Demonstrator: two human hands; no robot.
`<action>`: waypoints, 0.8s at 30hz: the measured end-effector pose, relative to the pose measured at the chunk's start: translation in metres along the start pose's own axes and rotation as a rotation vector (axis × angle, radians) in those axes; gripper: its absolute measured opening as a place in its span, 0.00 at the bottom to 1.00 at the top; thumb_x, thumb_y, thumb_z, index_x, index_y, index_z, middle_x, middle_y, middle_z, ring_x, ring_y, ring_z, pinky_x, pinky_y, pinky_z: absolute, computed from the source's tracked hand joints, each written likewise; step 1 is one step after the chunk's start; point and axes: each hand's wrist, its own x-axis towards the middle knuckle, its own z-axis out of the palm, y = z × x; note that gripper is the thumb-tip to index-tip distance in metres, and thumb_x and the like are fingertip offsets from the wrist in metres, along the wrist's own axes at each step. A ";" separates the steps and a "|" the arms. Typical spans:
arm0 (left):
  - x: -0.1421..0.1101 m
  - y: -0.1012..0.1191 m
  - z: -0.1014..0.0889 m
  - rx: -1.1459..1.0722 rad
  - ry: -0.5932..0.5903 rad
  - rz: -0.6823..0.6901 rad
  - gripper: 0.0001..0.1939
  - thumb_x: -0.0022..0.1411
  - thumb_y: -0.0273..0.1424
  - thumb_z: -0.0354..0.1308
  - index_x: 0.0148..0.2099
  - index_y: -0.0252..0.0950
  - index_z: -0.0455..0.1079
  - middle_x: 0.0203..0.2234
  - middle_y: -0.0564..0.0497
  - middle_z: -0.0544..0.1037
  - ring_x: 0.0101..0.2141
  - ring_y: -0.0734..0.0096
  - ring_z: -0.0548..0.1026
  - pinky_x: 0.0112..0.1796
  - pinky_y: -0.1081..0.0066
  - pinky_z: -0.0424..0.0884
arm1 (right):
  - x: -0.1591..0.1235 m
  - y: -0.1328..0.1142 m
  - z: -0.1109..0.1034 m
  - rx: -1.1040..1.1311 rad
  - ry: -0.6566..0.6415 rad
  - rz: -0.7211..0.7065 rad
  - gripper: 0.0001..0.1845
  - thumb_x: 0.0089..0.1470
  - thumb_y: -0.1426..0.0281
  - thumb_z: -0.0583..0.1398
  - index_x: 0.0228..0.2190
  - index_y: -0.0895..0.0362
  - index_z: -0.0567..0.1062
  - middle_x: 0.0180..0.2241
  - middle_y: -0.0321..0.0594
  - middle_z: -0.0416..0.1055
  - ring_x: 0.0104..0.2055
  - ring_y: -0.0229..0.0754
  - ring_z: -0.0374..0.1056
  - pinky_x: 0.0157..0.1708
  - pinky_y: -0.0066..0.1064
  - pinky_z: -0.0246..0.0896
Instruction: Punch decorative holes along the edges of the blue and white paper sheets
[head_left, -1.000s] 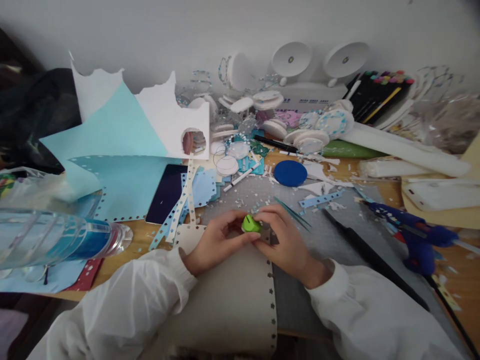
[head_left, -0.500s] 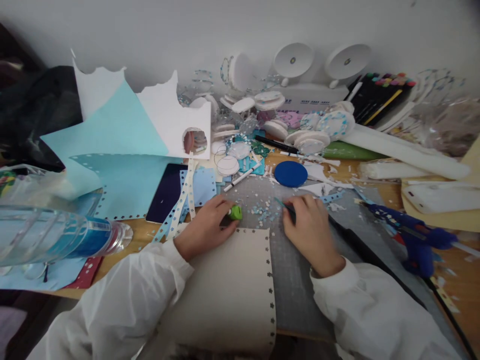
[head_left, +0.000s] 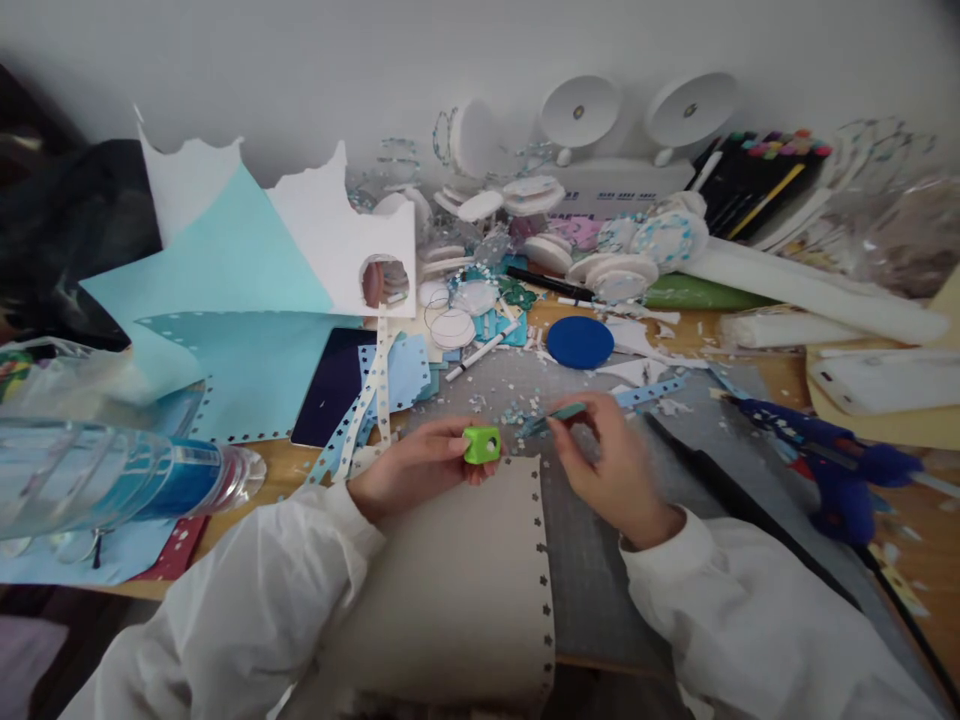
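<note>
My left hand [head_left: 420,465] is closed around a small green paper punch [head_left: 481,444], held just above the top edge of a beige card sheet [head_left: 457,580] whose right edge carries a row of star-shaped holes. My right hand [head_left: 607,465] pinches teal tweezers [head_left: 559,414], their tips pointing left toward the punch. Tiny punched paper bits [head_left: 517,410] lie scattered on the grey cutting mat [head_left: 592,600] between and beyond my hands.
A blue glue gun [head_left: 832,465] and a long black ruler [head_left: 742,510] lie right. A blue disc [head_left: 580,342], white foam discs [head_left: 615,275] and a marker set [head_left: 757,175] sit behind. Light blue paper [head_left: 240,300], punched strips [head_left: 367,400] and a clear bottle [head_left: 112,470] crowd the left.
My hands were together on the punch, then parted. My right hand picked up the tweezers from the mat and lifted them. My left hand raised and turned the punch.
</note>
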 end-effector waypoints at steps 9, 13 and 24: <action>-0.001 0.007 -0.001 0.004 -0.075 -0.033 0.18 0.50 0.38 0.63 0.39 0.29 0.74 0.31 0.44 0.73 0.29 0.68 0.68 0.31 0.70 0.60 | 0.000 -0.022 -0.008 0.491 0.189 0.077 0.10 0.54 0.77 0.60 0.37 0.52 0.71 0.35 0.39 0.71 0.36 0.42 0.71 0.33 0.33 0.70; 0.000 0.008 0.002 0.052 -0.049 -0.081 0.18 0.47 0.40 0.64 0.36 0.30 0.75 0.28 0.44 0.72 0.29 0.67 0.67 0.31 0.69 0.61 | 0.000 -0.037 -0.011 0.792 0.136 0.074 0.11 0.54 0.78 0.60 0.38 0.53 0.72 0.34 0.39 0.73 0.34 0.42 0.72 0.30 0.34 0.71; 0.000 0.003 0.002 0.122 -0.020 -0.120 0.21 0.50 0.45 0.64 0.35 0.31 0.74 0.26 0.45 0.73 0.27 0.68 0.67 0.31 0.68 0.61 | 0.000 -0.044 -0.013 0.790 -0.002 0.037 0.14 0.53 0.82 0.60 0.40 0.54 0.72 0.36 0.39 0.74 0.36 0.42 0.73 0.35 0.36 0.72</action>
